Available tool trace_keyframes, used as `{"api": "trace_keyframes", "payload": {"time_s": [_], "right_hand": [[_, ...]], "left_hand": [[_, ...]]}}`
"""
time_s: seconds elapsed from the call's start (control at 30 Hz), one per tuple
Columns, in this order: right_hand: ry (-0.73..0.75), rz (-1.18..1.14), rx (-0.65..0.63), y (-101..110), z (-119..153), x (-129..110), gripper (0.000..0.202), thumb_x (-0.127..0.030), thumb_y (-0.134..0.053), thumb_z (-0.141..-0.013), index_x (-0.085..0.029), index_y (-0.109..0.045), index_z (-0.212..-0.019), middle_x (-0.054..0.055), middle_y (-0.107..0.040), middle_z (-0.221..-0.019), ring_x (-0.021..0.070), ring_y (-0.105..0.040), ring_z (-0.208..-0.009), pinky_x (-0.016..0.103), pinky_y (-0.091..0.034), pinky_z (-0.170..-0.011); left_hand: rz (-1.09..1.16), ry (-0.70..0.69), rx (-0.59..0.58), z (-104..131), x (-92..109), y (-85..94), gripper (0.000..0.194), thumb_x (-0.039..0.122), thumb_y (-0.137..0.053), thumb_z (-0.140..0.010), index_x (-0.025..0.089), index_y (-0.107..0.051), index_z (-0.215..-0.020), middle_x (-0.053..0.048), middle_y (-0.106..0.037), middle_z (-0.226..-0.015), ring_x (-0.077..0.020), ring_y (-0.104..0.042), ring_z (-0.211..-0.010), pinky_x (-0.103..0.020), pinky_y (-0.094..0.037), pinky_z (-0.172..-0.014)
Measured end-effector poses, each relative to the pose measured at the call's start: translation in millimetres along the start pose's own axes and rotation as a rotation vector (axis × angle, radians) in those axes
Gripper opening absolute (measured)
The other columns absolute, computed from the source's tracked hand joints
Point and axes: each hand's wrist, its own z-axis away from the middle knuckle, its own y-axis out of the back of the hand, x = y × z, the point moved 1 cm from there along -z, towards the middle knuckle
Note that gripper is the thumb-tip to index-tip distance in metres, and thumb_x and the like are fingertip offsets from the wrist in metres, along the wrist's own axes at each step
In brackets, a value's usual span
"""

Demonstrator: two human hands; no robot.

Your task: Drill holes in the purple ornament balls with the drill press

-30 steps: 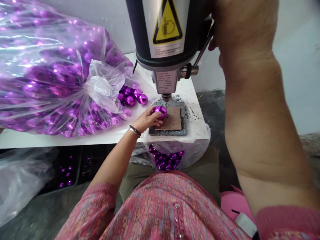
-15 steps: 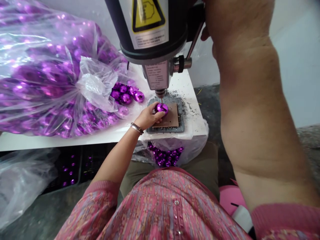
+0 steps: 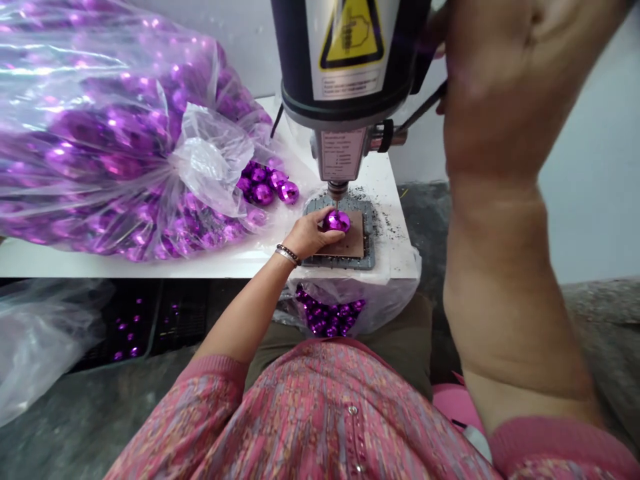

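Note:
Between the thumb and fingers of my left hand (image 3: 311, 235) is a shiny purple faceted ball (image 3: 339, 221). It rests on a brown board (image 3: 354, 245) over the grey drill press base (image 3: 369, 260). Directly above the ball, the thin drill bit (image 3: 337, 204) comes down from the chuck (image 3: 338, 189); its tip appears to meet the ball's top. At the upper right, my right hand (image 3: 485, 87) is closed round the drill press lever (image 3: 425, 107), most of its fingers hidden behind the hand and wrist.
A big clear plastic bag (image 3: 210, 153) of purple balls fills the table's left side, with several loose balls (image 3: 287, 193) beside it. Dark shavings (image 3: 387, 223) lie around the base. Another bag of balls (image 3: 330, 317) hangs at the white table's (image 3: 230, 268) front edge.
The lever has swung lower and lies flatter, with my right hand moving along with it. The chuck sits slightly closer to the ball. My left hand keeps its hold; the whole view has shifted.

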Motion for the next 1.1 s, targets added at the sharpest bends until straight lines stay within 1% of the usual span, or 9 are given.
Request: {"api": "trace_keyframes", "payload": {"time_s": [0.03,0.1,0.2,0.27,0.43,0.63,0.8,1.0,1.1], "right_hand": [[0.059,0.01,0.032,2.5,13.5,0.9,0.037,-0.028,-0.046,-0.096,-0.006,-0.071,-0.079,-0.006,-0.052,-0.065,-0.0104,-0.05,-0.073,0.007,-0.032,-0.072],[0.122,0.035,0.053,5.5,40.4,7.6,0.031,-0.024,-0.048,-0.097,-0.008,-0.074,-0.088,-0.005,-0.062,-0.074,-0.0088,-0.051,-0.073,0.008,-0.037,-0.073],[0.254,0.034,0.062,5.5,71.8,23.0,0.037,-0.03,-0.044,-0.101,-0.013,-0.076,-0.106,-0.003,-0.072,-0.094,-0.0048,-0.064,-0.087,0.011,-0.05,-0.085],[0.292,0.038,0.081,3.8,83.1,31.7,0.04,-0.033,-0.042,-0.102,-0.014,-0.076,-0.11,-0.001,-0.073,-0.1,-0.003,-0.067,-0.093,0.013,-0.054,-0.09],[0.268,0.107,0.156,-2.5,90.0,40.0,0.044,-0.037,-0.041,-0.102,-0.012,-0.077,-0.108,0.002,-0.074,-0.1,0.0004,-0.068,-0.09,0.018,-0.057,-0.087],[0.333,0.106,0.247,-10.0,98.9,51.4,0.044,-0.037,-0.041,-0.103,-0.013,-0.078,-0.105,0.002,-0.073,-0.098,-0.0001,-0.064,-0.085,0.018,-0.055,-0.084],[0.31,0.1,0.327,-17.6,101.4,65.3,0.041,-0.039,-0.044,-0.1,-0.015,-0.078,-0.101,0.002,-0.07,-0.088,0.0008,-0.061,-0.078,0.019,-0.05,-0.077],[0.255,0.088,0.331,-24.8,115.7,78.0,0.038,-0.04,-0.044,-0.097,-0.019,-0.076,-0.095,0.001,-0.066,-0.079,0.0031,-0.058,-0.073,0.021,-0.048,-0.072],[0.218,0.058,0.334,-22.5,109.9,68.6,0.037,-0.037,-0.044,-0.095,-0.019,-0.076,-0.091,0.0,-0.067,-0.08,0.0033,-0.06,-0.073,0.02,-0.049,-0.071]], "left_hand": [[-0.006,-0.003,0.002,-0.2,-0.6,-0.4,0.071,0.029,-0.083,-0.077,0.012,-0.068,-0.144,-0.005,-0.079,-0.111,-0.0163,-0.069,-0.093,-0.027,-0.056,-0.09],[-0.017,-0.011,0.005,-0.6,-1.9,-0.9,0.07,0.03,-0.083,-0.077,0.013,-0.069,-0.143,-0.003,-0.079,-0.111,-0.0159,-0.069,-0.092,-0.026,-0.055,-0.089],[-0.019,-0.031,0.0,-0.8,-3.5,-1.3,0.069,0.031,-0.082,-0.078,0.014,-0.068,-0.143,-0.002,-0.078,-0.112,-0.0161,-0.069,-0.094,-0.026,-0.055,-0.09],[-0.016,-0.041,0.003,-0.7,-4.5,-1.7,0.069,0.031,-0.082,-0.078,0.014,-0.068,-0.143,-0.003,-0.078,-0.114,-0.0166,-0.069,-0.097,-0.026,-0.055,-0.092],[0.009,-0.044,0.019,-1.0,-7.7,-3.4,0.071,0.029,-0.083,-0.078,0.015,-0.066,-0.146,-0.007,-0.077,-0.124,-0.0192,-0.07,-0.104,-0.03,-0.055,-0.099],[0.027,-0.069,0.038,-2.8,-12.7,-6.2,0.064,0.028,-0.084,-0.078,0.017,-0.071,-0.14,-0.006,-0.079,-0.123,-0.021,-0.071,-0.109,-0.031,-0.054,-0.104],[0.021,-0.091,0.039,-3.2,-14.6,-8.8,0.059,0.026,-0.083,-0.079,0.019,-0.072,-0.136,-0.004,-0.079,-0.121,-0.021,-0.071,-0.11,-0.032,-0.054,-0.104],[0.047,-0.101,0.045,-1.5,-14.4,-9.6,0.054,0.024,-0.083,-0.079,0.016,-0.072,-0.131,-0.005,-0.078,-0.118,-0.0204,-0.07,-0.108,-0.03,-0.054,-0.102],[0.063,-0.103,0.035,-1.0,-13.4,-9.2,0.055,0.025,-0.083,-0.079,0.017,-0.072,-0.131,-0.004,-0.079,-0.116,-0.0204,-0.07,-0.106,-0.031,-0.055,-0.1]]}}
